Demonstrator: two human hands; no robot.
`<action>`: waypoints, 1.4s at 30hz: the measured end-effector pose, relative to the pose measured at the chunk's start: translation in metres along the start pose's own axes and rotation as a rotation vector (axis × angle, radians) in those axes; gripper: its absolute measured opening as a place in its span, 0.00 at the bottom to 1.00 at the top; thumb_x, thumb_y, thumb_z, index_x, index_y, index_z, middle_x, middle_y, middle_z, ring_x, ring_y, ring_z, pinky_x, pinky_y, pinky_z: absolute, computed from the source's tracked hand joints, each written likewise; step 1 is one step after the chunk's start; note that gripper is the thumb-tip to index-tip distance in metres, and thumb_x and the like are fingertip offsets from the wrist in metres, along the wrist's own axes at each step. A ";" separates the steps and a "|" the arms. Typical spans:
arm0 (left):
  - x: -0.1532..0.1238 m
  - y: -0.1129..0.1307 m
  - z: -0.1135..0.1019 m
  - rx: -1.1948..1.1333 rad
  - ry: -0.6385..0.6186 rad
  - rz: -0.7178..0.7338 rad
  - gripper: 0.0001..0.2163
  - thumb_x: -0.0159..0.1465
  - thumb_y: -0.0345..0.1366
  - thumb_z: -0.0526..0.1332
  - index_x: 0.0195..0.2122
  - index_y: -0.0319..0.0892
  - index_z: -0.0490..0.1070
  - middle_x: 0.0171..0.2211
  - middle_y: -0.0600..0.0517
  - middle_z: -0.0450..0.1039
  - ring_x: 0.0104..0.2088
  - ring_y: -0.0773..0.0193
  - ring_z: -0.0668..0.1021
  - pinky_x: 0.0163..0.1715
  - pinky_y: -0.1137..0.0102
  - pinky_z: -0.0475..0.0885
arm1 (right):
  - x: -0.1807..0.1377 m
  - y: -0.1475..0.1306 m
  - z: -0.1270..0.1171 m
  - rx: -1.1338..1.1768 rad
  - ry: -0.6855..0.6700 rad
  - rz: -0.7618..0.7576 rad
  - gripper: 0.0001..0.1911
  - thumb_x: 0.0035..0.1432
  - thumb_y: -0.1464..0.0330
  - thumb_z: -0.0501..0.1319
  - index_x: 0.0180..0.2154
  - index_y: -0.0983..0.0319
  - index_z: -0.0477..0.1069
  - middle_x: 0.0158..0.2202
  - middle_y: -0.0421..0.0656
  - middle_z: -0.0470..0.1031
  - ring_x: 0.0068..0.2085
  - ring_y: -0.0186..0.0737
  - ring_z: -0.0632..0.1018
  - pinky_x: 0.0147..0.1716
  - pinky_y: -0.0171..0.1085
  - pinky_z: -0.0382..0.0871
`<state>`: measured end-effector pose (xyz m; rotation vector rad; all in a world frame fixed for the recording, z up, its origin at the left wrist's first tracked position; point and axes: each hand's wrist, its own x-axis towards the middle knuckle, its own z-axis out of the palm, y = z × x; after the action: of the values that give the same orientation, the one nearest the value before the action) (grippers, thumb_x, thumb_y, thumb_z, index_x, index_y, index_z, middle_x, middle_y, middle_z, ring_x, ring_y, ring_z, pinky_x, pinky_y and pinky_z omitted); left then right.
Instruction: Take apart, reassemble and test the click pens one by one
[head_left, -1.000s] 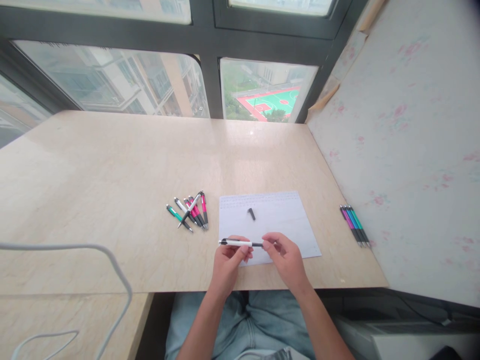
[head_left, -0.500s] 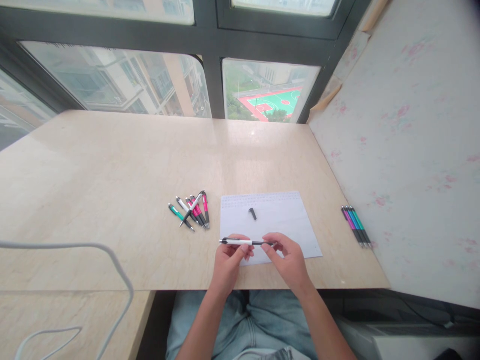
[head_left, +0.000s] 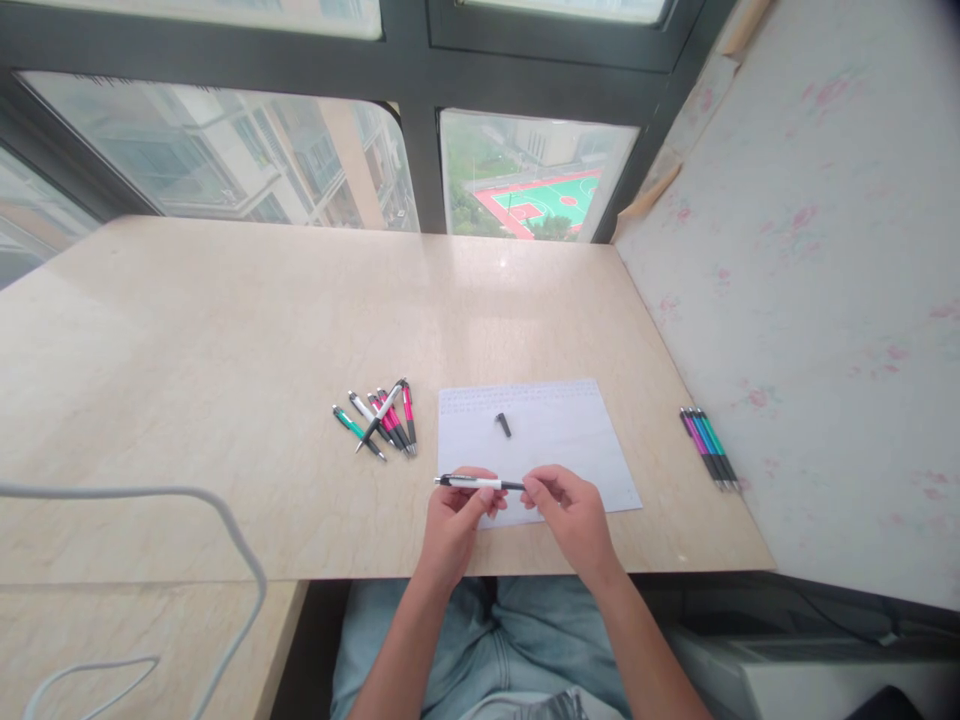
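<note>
Head view: A white pen is held level above the near, left-hand part of a sheet of paper, its clip end pointing left. The left hand pinches the pale barrel between thumb and fingers; the right hand pinches the slim dark end, its fingertips hiding the very tip. On the paper, beyond the held pen, lies a short black piece, apart from both hands; it looks like a loose grip section, though that is a judgement.

The step in hand appears to be close work at the pen's narrow end, with the barrel and that end gripped separately. Whether parts are being joined or drawn apart cannot be told. The next move would seem to call for a steady left hold, a light right pinch and straight alignment, since a slim part could bend or slip.

Left of the paper, green, pink and white pens lie in a loose pile, one across the others. Well to the right of the paper, a neat row of pens shows purple, blue and green barrels. Rows of faint handwriting cross the paper's far edge, too small to read. Dark marks along the held barrel cannot be made out, and no brand is legible.
</note>
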<state>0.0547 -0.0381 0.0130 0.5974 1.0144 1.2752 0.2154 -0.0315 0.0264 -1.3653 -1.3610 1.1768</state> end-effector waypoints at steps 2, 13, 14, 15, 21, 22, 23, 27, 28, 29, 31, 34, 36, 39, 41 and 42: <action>0.000 0.000 0.001 -0.006 0.007 -0.005 0.11 0.55 0.39 0.70 0.35 0.38 0.75 0.27 0.48 0.77 0.27 0.64 0.75 0.29 0.71 0.67 | 0.000 0.001 -0.001 -0.031 0.052 -0.045 0.09 0.60 0.63 0.62 0.38 0.60 0.75 0.34 0.46 0.79 0.35 0.41 0.79 0.34 0.39 0.75; 0.002 -0.002 -0.002 -0.094 0.031 -0.021 0.11 0.56 0.38 0.70 0.37 0.38 0.75 0.27 0.48 0.78 0.28 0.66 0.76 0.29 0.73 0.68 | 0.000 -0.002 -0.010 -0.067 0.093 -0.120 0.08 0.60 0.64 0.62 0.40 0.60 0.75 0.38 0.47 0.78 0.38 0.42 0.78 0.35 0.39 0.75; 0.002 -0.002 -0.002 -0.109 0.041 -0.024 0.11 0.56 0.38 0.70 0.37 0.38 0.75 0.28 0.49 0.78 0.27 0.67 0.76 0.29 0.73 0.68 | 0.000 -0.001 -0.011 -0.065 0.102 -0.103 0.09 0.60 0.63 0.62 0.41 0.60 0.76 0.38 0.47 0.79 0.38 0.43 0.79 0.35 0.39 0.76; 0.003 -0.002 -0.003 -0.125 0.054 -0.025 0.11 0.56 0.38 0.70 0.37 0.38 0.75 0.28 0.49 0.78 0.27 0.67 0.76 0.29 0.73 0.68 | 0.000 0.000 -0.012 -0.062 0.112 -0.086 0.10 0.60 0.62 0.62 0.41 0.60 0.76 0.37 0.47 0.79 0.38 0.43 0.79 0.35 0.39 0.76; 0.004 0.000 -0.003 -0.181 0.071 -0.021 0.10 0.55 0.37 0.70 0.35 0.38 0.75 0.28 0.50 0.76 0.27 0.69 0.75 0.27 0.74 0.67 | -0.001 0.000 -0.018 -0.073 0.155 -0.041 0.11 0.60 0.60 0.63 0.37 0.60 0.76 0.33 0.45 0.79 0.34 0.42 0.79 0.34 0.40 0.76; 0.004 0.000 -0.003 -0.174 0.060 -0.024 0.10 0.55 0.37 0.70 0.36 0.38 0.75 0.28 0.50 0.76 0.27 0.68 0.75 0.28 0.74 0.68 | -0.001 -0.002 -0.018 -0.077 0.157 -0.048 0.10 0.60 0.60 0.62 0.36 0.60 0.76 0.32 0.45 0.78 0.34 0.42 0.79 0.34 0.39 0.76; 0.004 0.000 -0.003 -0.167 0.050 -0.025 0.10 0.56 0.37 0.70 0.36 0.38 0.75 0.28 0.50 0.76 0.27 0.68 0.76 0.28 0.74 0.68 | -0.001 -0.004 -0.018 -0.084 0.157 -0.059 0.10 0.60 0.60 0.62 0.36 0.60 0.76 0.32 0.44 0.78 0.33 0.42 0.78 0.33 0.39 0.75; 0.003 -0.001 -0.004 -0.162 0.031 -0.027 0.10 0.56 0.37 0.69 0.37 0.39 0.75 0.29 0.50 0.77 0.28 0.68 0.76 0.29 0.74 0.68 | 0.000 -0.017 -0.017 -0.142 0.140 -0.135 0.08 0.61 0.62 0.62 0.34 0.59 0.76 0.32 0.44 0.78 0.34 0.41 0.77 0.33 0.38 0.74; 0.003 -0.001 -0.004 -0.172 0.030 -0.033 0.10 0.56 0.37 0.69 0.37 0.39 0.75 0.29 0.50 0.76 0.28 0.68 0.76 0.29 0.74 0.68 | 0.000 -0.021 -0.017 -0.162 0.140 -0.155 0.08 0.61 0.62 0.62 0.34 0.59 0.76 0.32 0.44 0.78 0.34 0.41 0.77 0.33 0.38 0.74; 0.003 -0.001 -0.005 -0.189 0.028 -0.040 0.10 0.56 0.37 0.69 0.36 0.39 0.75 0.28 0.50 0.76 0.28 0.68 0.76 0.28 0.74 0.68 | 0.000 -0.025 -0.016 -0.183 0.138 -0.173 0.08 0.61 0.63 0.61 0.34 0.59 0.76 0.32 0.44 0.77 0.33 0.41 0.77 0.33 0.38 0.73; 0.004 -0.001 -0.006 -0.233 0.018 -0.053 0.10 0.56 0.36 0.70 0.36 0.39 0.75 0.28 0.50 0.76 0.28 0.69 0.75 0.28 0.75 0.68 | 0.001 -0.034 -0.016 -0.228 0.125 -0.212 0.08 0.62 0.63 0.61 0.34 0.59 0.75 0.31 0.43 0.77 0.32 0.40 0.76 0.32 0.38 0.73; 0.004 -0.002 -0.008 -0.295 -0.008 -0.069 0.09 0.56 0.36 0.70 0.36 0.39 0.75 0.27 0.51 0.75 0.27 0.70 0.75 0.27 0.76 0.68 | 0.003 -0.047 -0.013 -0.292 0.070 -0.287 0.06 0.62 0.64 0.60 0.35 0.58 0.75 0.31 0.42 0.77 0.30 0.39 0.75 0.32 0.38 0.71; 0.004 -0.002 -0.010 -0.330 -0.009 -0.076 0.09 0.55 0.36 0.70 0.36 0.39 0.75 0.27 0.51 0.75 0.27 0.71 0.74 0.27 0.77 0.68 | 0.004 -0.054 -0.011 -0.323 0.038 -0.334 0.06 0.63 0.65 0.60 0.35 0.58 0.74 0.32 0.42 0.77 0.30 0.38 0.74 0.32 0.38 0.71; 0.004 0.000 -0.012 -0.412 0.031 -0.086 0.10 0.54 0.35 0.71 0.35 0.40 0.75 0.27 0.52 0.74 0.27 0.72 0.74 0.26 0.78 0.68 | 0.003 -0.059 -0.013 -0.353 0.043 -0.349 0.06 0.63 0.65 0.60 0.35 0.58 0.75 0.31 0.42 0.77 0.29 0.38 0.74 0.31 0.38 0.71; 0.003 0.002 -0.013 -0.469 0.058 -0.098 0.10 0.53 0.35 0.72 0.35 0.40 0.76 0.28 0.52 0.74 0.27 0.72 0.74 0.27 0.78 0.69 | 0.001 -0.059 -0.018 -0.341 0.098 -0.312 0.06 0.62 0.64 0.61 0.34 0.58 0.75 0.30 0.42 0.77 0.29 0.39 0.74 0.31 0.38 0.71; 0.003 0.003 -0.013 -0.489 0.064 -0.104 0.10 0.53 0.35 0.72 0.35 0.40 0.76 0.28 0.52 0.74 0.27 0.72 0.74 0.26 0.79 0.69 | -0.001 -0.058 -0.021 -0.318 0.138 -0.281 0.07 0.62 0.63 0.61 0.34 0.58 0.76 0.30 0.43 0.77 0.29 0.39 0.75 0.30 0.38 0.71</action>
<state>0.0419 -0.0369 0.0088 0.1271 0.7340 1.3916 0.2249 -0.0291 0.0872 -1.3867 -1.6255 0.6893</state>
